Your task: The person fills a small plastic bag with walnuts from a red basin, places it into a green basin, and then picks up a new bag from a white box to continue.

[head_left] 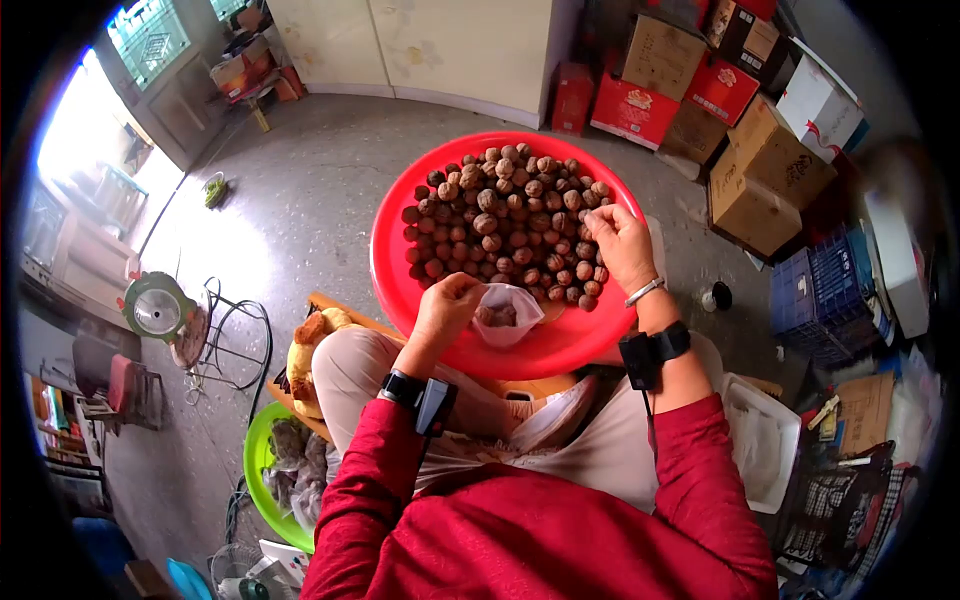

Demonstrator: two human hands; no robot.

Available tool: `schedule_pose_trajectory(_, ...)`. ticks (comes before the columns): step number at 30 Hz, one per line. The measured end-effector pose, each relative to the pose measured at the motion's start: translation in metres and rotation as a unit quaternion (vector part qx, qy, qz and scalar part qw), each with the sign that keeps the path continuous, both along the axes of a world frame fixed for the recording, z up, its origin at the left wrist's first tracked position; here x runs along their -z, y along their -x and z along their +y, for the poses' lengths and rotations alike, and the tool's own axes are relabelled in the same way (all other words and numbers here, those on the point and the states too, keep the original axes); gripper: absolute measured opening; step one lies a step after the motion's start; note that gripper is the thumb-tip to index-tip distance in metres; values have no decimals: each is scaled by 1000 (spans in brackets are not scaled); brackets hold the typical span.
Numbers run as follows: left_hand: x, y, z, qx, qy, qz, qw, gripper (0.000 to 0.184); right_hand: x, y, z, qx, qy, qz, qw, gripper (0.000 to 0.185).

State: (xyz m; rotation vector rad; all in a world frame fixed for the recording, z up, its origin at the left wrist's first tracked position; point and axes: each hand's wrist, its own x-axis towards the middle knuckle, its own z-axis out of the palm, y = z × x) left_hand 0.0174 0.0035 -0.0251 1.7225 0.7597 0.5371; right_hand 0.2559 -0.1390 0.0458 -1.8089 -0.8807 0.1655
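Note:
A red round basin (400, 285) holds a heap of brown walnuts (500, 205). At the basin's near side, my left hand (447, 308) is closed on the rim of a small clear plastic bag (508, 312), which stands open with a few walnuts at its bottom. My right hand (622, 245) is over the right edge of the heap, thumb and fingers pinched on a walnut, most of it hidden by the fingertips.
A green basin (258, 455) with filled plastic bags (290, 460) stands on the floor at left. To the right are a white tray (785, 470) and a blue crate (800, 305). Cardboard boxes (755, 190) are stacked behind. A round device on a stand (158, 308) and cables lie left.

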Motion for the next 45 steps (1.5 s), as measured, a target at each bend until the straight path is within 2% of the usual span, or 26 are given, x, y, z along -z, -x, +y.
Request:
schedule_pose_trajectory(5, 8, 1, 3, 14, 6, -15, 1000, 18, 12, 8, 15, -19, -6, -22, 1000, 20)
schedule_pose_trajectory(6, -5, 2, -2, 13, -39, -9, 999, 18, 12, 11, 19, -23, 6, -31, 999, 23)
schedule_pose_trajectory(9, -11, 4, -2, 22, -45, 20, 999, 18, 12, 22, 38, -26, 36, -54, 998, 35)
schedule_pose_trajectory(13, -12, 4, -4, 21, -28, 25, 999, 18, 8, 42, 69, -32, 128, -143, 981, 50)
schedule_pose_trajectory(16, -10, 4, -5, 24, -23, 17, 999, 18, 23, 47, 101, -40, 176, -156, 971, 63)
schedule_pose_trajectory(19, -10, 5, -5, 22, -38, 16, 999, 19, 26, 59, 127, -50, 222, -191, 955, 68)
schedule_pose_trajectory(21, -10, 6, -6, 20, -51, 4, 998, 19, 11, 69, 138, -68, 318, -168, 931, 73)
schedule_pose_trajectory(23, -9, 6, -5, 24, -22, 4, 999, 18, 23, 70, 147, -69, 302, -246, 918, 67)
schedule_pose_trajectory(26, -14, 8, -7, 30, -21, 14, 999, 18, 38, 70, 161, -53, 320, -303, 896, 63)
schedule_pose_trajectory(29, -18, 8, -7, 32, -28, 9, 999, 19, 30, 80, 168, -40, 362, -289, 885, 60)
schedule_pose_trajectory(34, -20, 10, -8, 28, -31, 3, 999, 19, 45, 77, 175, -31, 346, -278, 896, 50)
schedule_pose_trajectory(36, -24, 11, -7, 30, -27, 9, 999, 19, 46, 71, 176, -38, 262, -242, 933, 43)
schedule_pose_trajectory(37, -28, 12, -8, 30, -34, 12, 999, 19, 45, 68, 175, -39, 262, -242, 933, 43)
schedule_pose_trajectory(39, -30, 12, -8, 32, -41, 17, 999, 19, 40, 59, 171, -18, 129, -205, 970, 40)
schedule_pose_trajectory(41, -31, 12, -10, 26, -10, 14, 1000, 22, 48, 29, 166, -29, 71, -137, 988, 36)
schedule_pose_trajectory(42, -29, 11, -10, 28, -10, 13, 999, 22, 30, 28, 152, -75, 32, 101, 992, 31)
schedule_pose_trajectory(43, -26, 10, -9, 24, -5, 5, 1000, 22, 5, 29, 137, -117, -12, 331, 936, 25)
schedule_pose_trajectory(45, -25, 10, -10, 24, 1, -2, 1000, 22, -9, 19, 110, -219, -119, 491, 835, 16)
